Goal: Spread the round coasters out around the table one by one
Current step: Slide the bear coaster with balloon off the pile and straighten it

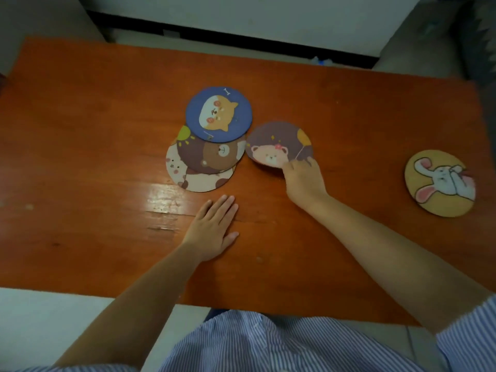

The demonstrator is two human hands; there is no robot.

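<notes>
Orange table (pixel 349 108) lies bare beyond right hand (pixel 304 181) seemingly pinching purple coaster's (pixel 276 142) near edge; left hand (pixel 213 228) flat.

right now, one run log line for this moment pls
right hand gripping purple bear coaster | left hand flat on table | three coasters overlapped | yellow rabbit coaster placed right

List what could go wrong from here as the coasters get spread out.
1. The right hand grips only the near rim of the pink bear coaster; it could slip free.
2. That coaster sits close beside the overlapping pile; dragging it may nudge the brown bear coaster.
3. The yellow rabbit coaster lies near the table edge; a knock might push it off.
</notes>
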